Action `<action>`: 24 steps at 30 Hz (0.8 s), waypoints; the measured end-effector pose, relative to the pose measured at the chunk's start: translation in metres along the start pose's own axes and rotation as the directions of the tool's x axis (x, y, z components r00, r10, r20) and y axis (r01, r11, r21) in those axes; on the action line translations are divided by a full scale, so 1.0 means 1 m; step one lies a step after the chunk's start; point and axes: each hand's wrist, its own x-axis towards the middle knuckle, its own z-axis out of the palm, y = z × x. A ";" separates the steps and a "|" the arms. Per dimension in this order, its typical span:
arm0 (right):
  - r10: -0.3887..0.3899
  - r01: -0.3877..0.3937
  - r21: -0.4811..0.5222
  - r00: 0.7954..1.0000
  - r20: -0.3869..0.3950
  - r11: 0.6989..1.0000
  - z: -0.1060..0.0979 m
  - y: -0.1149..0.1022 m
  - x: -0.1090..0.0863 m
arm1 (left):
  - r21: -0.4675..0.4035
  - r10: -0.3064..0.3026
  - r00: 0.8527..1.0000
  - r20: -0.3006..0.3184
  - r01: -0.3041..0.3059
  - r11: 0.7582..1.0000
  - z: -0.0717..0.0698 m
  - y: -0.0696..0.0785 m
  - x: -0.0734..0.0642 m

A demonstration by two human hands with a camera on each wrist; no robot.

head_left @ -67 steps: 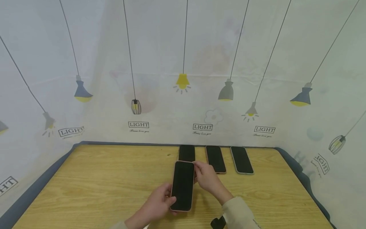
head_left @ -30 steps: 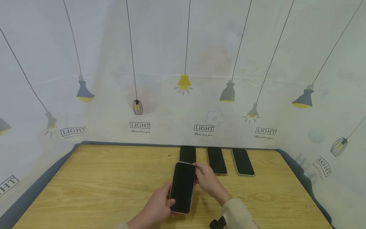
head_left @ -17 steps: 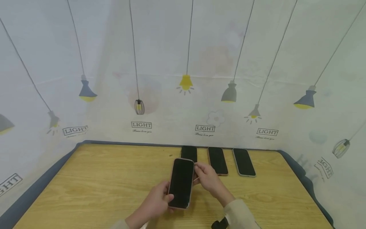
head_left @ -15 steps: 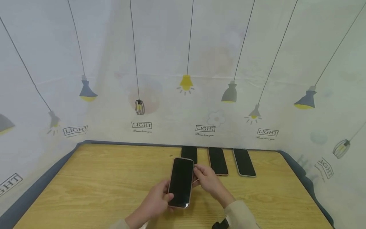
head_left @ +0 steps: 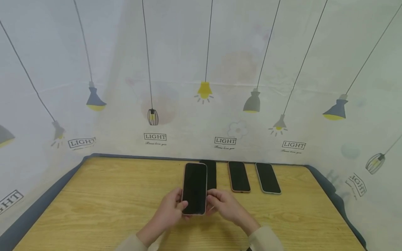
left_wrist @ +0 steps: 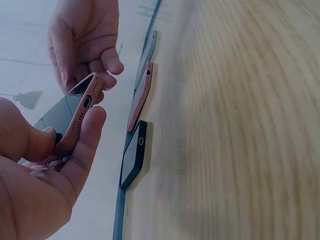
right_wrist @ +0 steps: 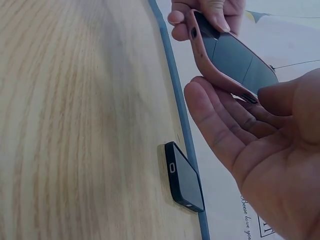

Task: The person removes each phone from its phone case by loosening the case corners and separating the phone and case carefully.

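A smartphone in a pink case (head_left: 194, 186), its screen dark, is held above the table in the head view. My left hand (head_left: 168, 212) grips its lower left side, thumb over the screen's edge and fingers underneath. At the lower right edge, my right hand (head_left: 228, 208) holds the phone between thumb and fingers. The left wrist view shows the port end of this phone (left_wrist: 84, 111) between both hands. From the right wrist, its side and glossy screen (right_wrist: 237, 57) are visible. A black phone (head_left: 212, 176) lies behind it, partly covered.
To the right on the wooden table (head_left: 110, 198) lie a pink-edged phone (head_left: 239, 177) and a pale-edged phone (head_left: 268, 178), both screen up near the back edge. A white curtain (head_left: 176, 69) printed with lamps surrounds the table.
The held phone has moved away from me and slightly left, and stands straighter. My right hand has shifted from its upper right edge to its lower right edge.
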 end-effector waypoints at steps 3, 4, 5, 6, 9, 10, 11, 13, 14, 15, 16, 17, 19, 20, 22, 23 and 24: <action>0.006 -0.006 0.000 1.000 0.015 1.000 0.001 0.000 -0.002 | -0.008 0.006 1.000 -0.010 -0.006 1.000 0.000 0.002 0.001; 0.006 -0.007 0.003 1.000 0.020 1.000 0.002 0.000 -0.003 | -0.006 0.007 1.000 -0.012 -0.007 1.000 0.000 0.003 0.001; 0.007 -0.007 0.004 1.000 0.025 1.000 0.002 0.000 -0.003 | -0.004 0.004 1.000 -0.014 -0.004 1.000 0.001 0.004 0.001; 0.006 -0.007 0.006 0.999 0.033 1.000 0.003 0.000 -0.004 | 0.000 0.004 1.000 -0.016 -0.004 1.000 0.001 0.004 0.001; 0.012 -0.013 0.019 0.999 0.046 1.000 0.004 0.001 -0.005 | 0.011 0.007 1.000 -0.020 -0.006 1.000 0.001 0.005 0.002; 0.015 -0.017 0.030 0.999 0.050 0.999 0.005 0.001 -0.005 | 0.013 0.008 1.000 -0.021 -0.008 1.000 0.001 0.004 0.003; 0.018 -0.020 0.038 0.998 0.053 0.999 0.006 0.001 -0.005 | 0.015 0.011 1.000 -0.022 -0.010 1.000 0.001 0.004 0.003; 0.025 -0.029 0.065 0.998 0.052 0.997 0.008 0.002 -0.005 | 0.018 0.014 1.000 -0.022 -0.014 1.000 0.002 0.004 0.003; 0.027 -0.030 0.073 0.998 0.050 0.997 0.008 0.002 -0.005 | 0.017 0.014 1.000 -0.022 -0.014 1.000 0.002 0.004 0.003; 0.028 -0.032 0.078 0.999 0.046 0.996 0.009 0.002 -0.005 | 0.019 0.013 1.000 -0.021 -0.012 1.000 0.002 0.004 0.003; 0.034 -0.037 0.084 0.999 0.043 0.996 0.009 0.002 -0.005 | 0.023 0.010 1.000 -0.020 -0.010 1.000 0.002 0.004 0.003; 0.034 -0.037 0.085 0.999 0.036 0.996 0.010 0.002 -0.005 | 0.028 0.009 1.000 -0.020 -0.009 1.000 0.002 0.004 0.003; 0.036 -0.038 0.090 0.999 0.023 0.995 0.011 0.001 -0.005 | 0.041 0.012 1.000 -0.021 -0.011 0.999 0.002 0.003 0.002; 0.038 -0.039 0.090 0.999 0.017 0.995 0.012 0.001 -0.005 | 0.045 0.014 1.000 -0.020 -0.013 0.999 0.002 0.003 0.002; 0.048 -0.048 0.103 0.999 0.004 0.994 0.013 0.001 -0.005 | 0.052 0.023 1.000 -0.018 -0.022 0.998 0.002 0.003 0.002; 0.054 -0.053 0.109 0.999 -0.003 0.993 0.014 0.001 -0.005 | 0.053 0.029 0.999 -0.014 -0.028 0.998 0.002 0.002 0.002; 0.062 -0.060 0.119 0.998 -0.010 0.991 0.015 0.002 -0.004 | 0.059 0.034 0.999 -0.011 -0.033 0.998 0.002 0.002 0.002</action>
